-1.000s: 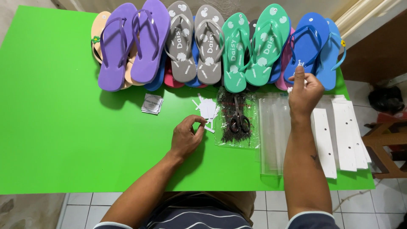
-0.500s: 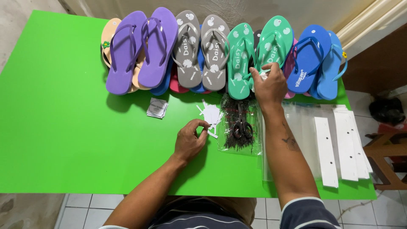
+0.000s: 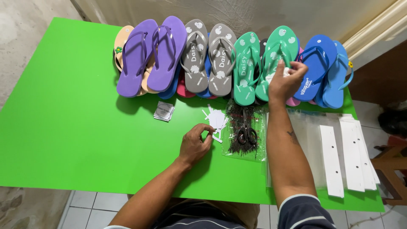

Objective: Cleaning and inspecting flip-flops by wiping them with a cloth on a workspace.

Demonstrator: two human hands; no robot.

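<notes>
Our right hand [image 3: 285, 82] is stretched out to the far row of sandals, fingers curled almost closed around the strap of a green flip-flop [image 3: 277, 59], with something small and pale pinched at the fingertips; we cannot tell exactly what it is. Our left hand [image 3: 194, 144] rests nearer to us on the green table [image 3: 63, 140], thumb and forefinger nipped together on a small white paper tag [image 3: 210, 136] at the edge of a little heap of white tags [image 3: 216, 118].

We judge the step in hand to be tagging: the right hand works at the strap while the left readies the next tag. The next move seems to call for a fine, steady pinch at the strap and for bringing the tag across from the left hand without disturbing the heap.

Just right of the left hand lies a clear bag of dark ties [image 3: 243, 138] with black scissors [image 3: 246, 131] on top. Beyond it, under our right forearm, are clear plastic sleeves [image 3: 305, 140], and further right white card strips [image 3: 335, 161]. Away from the left hand, to its far left, lies a small grey packet [image 3: 163, 111]. Along the far edge run purple flip-flops [image 3: 152, 57], grey flip-flops [image 3: 207, 59], and blue flip-flops [image 3: 324, 68] right of our right hand.

Compared with half a second ago, the right hand has settled on the same green pair and closed tighter on the strap; a second ago it was further right, near the blue pair. The left hand has barely shifted from the tag heap.
</notes>
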